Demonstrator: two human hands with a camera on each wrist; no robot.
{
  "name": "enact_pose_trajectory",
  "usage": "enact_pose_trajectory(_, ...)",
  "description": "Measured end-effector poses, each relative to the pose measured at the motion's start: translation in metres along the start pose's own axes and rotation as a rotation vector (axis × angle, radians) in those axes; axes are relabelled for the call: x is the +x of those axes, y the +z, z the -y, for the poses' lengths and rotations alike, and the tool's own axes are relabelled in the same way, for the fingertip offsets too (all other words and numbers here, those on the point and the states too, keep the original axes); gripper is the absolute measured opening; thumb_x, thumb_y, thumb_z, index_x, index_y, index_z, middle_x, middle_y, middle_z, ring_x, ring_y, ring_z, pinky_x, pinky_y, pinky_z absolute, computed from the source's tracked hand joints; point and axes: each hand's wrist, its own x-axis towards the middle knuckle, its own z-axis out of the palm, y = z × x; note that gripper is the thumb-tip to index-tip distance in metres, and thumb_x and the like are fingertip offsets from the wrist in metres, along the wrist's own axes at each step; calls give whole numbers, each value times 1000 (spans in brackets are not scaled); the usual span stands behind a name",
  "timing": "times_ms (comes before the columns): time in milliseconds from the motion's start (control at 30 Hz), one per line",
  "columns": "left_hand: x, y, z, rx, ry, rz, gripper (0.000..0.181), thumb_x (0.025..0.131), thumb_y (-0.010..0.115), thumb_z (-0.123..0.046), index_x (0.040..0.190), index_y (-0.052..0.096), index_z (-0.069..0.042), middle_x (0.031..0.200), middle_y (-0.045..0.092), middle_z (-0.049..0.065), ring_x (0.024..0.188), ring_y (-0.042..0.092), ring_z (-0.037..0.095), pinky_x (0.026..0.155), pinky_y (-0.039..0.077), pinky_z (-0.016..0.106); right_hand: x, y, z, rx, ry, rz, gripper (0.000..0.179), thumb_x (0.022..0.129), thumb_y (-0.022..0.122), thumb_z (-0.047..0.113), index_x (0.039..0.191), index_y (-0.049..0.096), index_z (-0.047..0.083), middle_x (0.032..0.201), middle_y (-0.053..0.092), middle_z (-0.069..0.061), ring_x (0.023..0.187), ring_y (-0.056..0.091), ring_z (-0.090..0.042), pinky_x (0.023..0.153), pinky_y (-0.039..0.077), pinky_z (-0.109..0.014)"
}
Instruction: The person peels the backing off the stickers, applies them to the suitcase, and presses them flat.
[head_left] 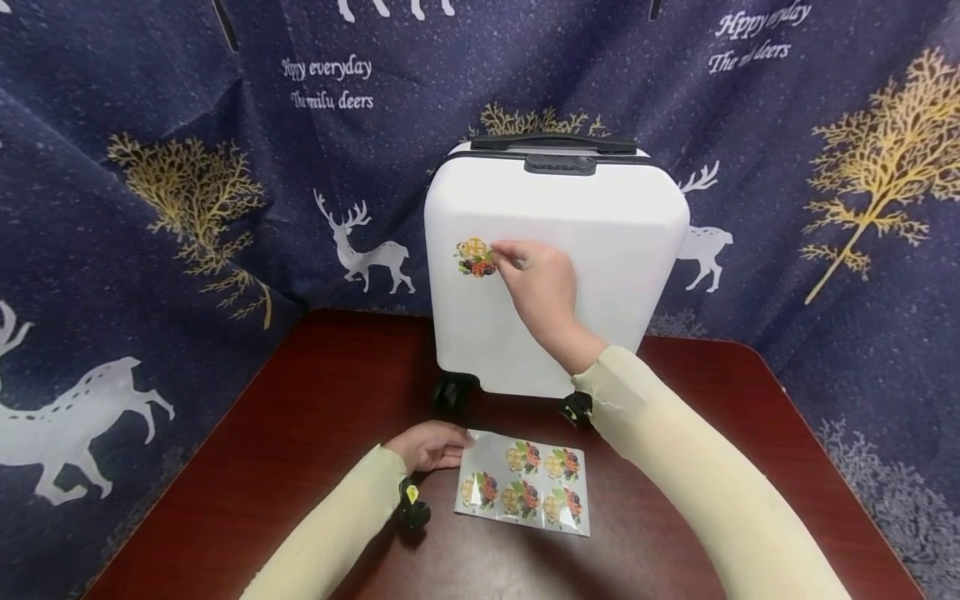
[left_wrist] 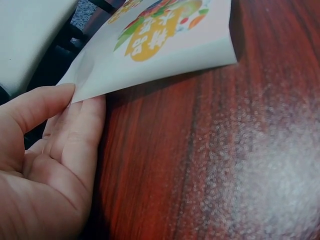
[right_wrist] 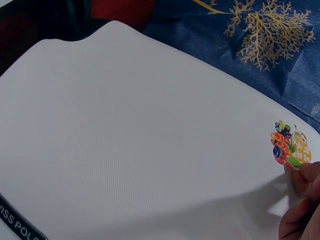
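Observation:
A colourful fruit sticker (head_left: 475,257) is at the upper left of the white suitcase's (head_left: 547,333) front face. My right hand (head_left: 542,279) pinches the sticker's right edge with thumb and forefinger. In the right wrist view the sticker (right_wrist: 290,145) lies close against the ribbed shell; whether it is fully stuck cannot be told. Low on the table, my left hand (head_left: 431,446) pinches the upper left corner of a sticker sheet (head_left: 487,446) between thumb and fingers. Several fruit stickers remain on that sheet, and its top left spot is bare. The left wrist view shows the sheet's edge (left_wrist: 150,82) raised off the table.
The suitcase stands upright on black wheels (head_left: 452,390) at the back of a dark red wooden table (head_left: 300,400). It has a black top handle (head_left: 553,143) and a lock (head_left: 560,164). Behind it hangs a blue cloth (head_left: 420,100) with deer and gold trees.

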Motion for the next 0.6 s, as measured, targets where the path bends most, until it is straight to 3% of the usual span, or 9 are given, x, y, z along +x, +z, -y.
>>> enact_pose_trajectory(300,0,-1,-2,2,-1,3,33,98,59,2,130,56,12,95,75,8,90,74,15,92,63,33,3,-2,0,-118,-80,-7,16,97,70,17,109,80,13,106,81,-3,91,77,-20,63,56,-37)
enact_pose_trajectory(600,-4,1,-2,-3,2,-11,31,98,61,2,127,58,12,99,76,12,91,75,17,91,63,34,6,-2,3,-196,-121,-21,13,97,68,18,100,78,10,96,81,-4,79,76,-20,57,54,-36)
